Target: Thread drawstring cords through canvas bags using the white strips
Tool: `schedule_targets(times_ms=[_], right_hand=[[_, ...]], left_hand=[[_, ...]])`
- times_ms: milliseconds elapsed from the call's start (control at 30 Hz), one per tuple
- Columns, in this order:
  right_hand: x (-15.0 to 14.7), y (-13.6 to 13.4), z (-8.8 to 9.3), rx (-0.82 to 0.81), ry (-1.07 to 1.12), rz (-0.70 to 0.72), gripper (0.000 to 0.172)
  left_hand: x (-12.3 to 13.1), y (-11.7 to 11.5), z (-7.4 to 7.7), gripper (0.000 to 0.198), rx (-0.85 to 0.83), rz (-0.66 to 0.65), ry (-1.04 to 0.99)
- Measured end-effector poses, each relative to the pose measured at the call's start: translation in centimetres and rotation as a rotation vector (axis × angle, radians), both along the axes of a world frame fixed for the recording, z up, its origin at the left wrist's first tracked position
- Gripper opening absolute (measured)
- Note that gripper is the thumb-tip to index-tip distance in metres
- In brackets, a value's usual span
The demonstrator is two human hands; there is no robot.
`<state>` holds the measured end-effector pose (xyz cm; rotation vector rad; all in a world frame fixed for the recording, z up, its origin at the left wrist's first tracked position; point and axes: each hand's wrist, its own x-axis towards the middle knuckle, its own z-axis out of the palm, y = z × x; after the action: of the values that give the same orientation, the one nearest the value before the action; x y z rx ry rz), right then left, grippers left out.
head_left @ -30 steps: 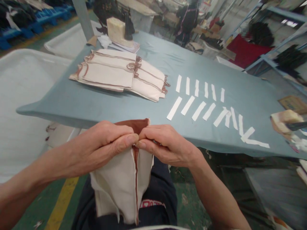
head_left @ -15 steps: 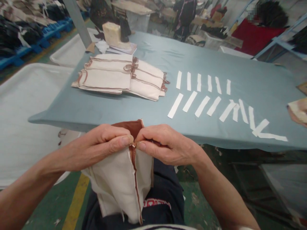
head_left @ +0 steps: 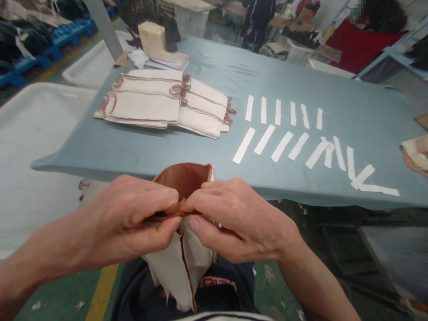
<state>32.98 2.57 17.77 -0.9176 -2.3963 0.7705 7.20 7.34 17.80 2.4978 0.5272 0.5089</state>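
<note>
A blue-green tabletop (head_left: 133, 154) spreads across my remote view, with a white tub (head_left: 33, 169) at its left. My left hand (head_left: 133, 209) pinches the near rim of a cream bag (head_left: 167, 267). The bag hangs below and between the hands, brown lining showing. My right hand (head_left: 234, 218) grips the same rim just beside. Farther right, white strips (head_left: 244, 145) lie on the tabletop.

Vs. earlier pics: L hand (head_left: 143, 214) & R hand (head_left: 234, 218) now sit a bit lower at ctr. L thumb, prev. across top, is now below, w/ brown edge (head_left: 163, 217) showing btwn it & fingers. Cream bag's (head_left: 167, 272) mouth gapes wider, more brown lining (head_left: 183, 176) visible; its body, lower ctr, more hidden.
</note>
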Motion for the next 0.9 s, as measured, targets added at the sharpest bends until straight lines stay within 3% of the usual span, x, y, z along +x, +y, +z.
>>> schedule_targets(times_ms=[100, 200, 367, 467, 667, 800, 900], right_hand=[[-0.6, 1.2, -1.7, -0.244, 0.234, 0.078, 0.039], [-1.8, 2.0, -3.7, -0.504, 0.53, 0.121, 0.051], [-3.5, 1.8, -5.6, -0.626, 0.813, 0.081, 0.07], [-3.1, 1.9, -5.7, -0.605, 0.764, -0.008, 0.075], [-2.0, 2.7, -3.5, -0.726, 0.53, -0.073, 0.077], [-2.5, 3.0, -2.4, -0.84, 0.497, 0.027, 0.077], [-3.0, 2.8, -2.4, -0.835, 0.461, 0.043, 0.075]], left_hand=[[0.2, -0.9, -0.9, 0.033, -0.038, 0.05, -0.099], [0.7, -1.6, -1.5, 0.035, -0.231, 0.039, -0.275], [2.4, -2.5, -2.5, 0.037, -0.555, 0.001, -0.604], [3.0, -2.8, -3.1, 0.048, -0.64, -0.016, -0.691], [2.1, -2.3, -2.7, 0.052, -0.547, -0.045, -0.628], [1.2, -2.1, -2.8, 0.051, -0.562, -0.046, -0.607], [1.1, -2.4, -3.2, 0.05, -0.62, -0.063, -0.635]])
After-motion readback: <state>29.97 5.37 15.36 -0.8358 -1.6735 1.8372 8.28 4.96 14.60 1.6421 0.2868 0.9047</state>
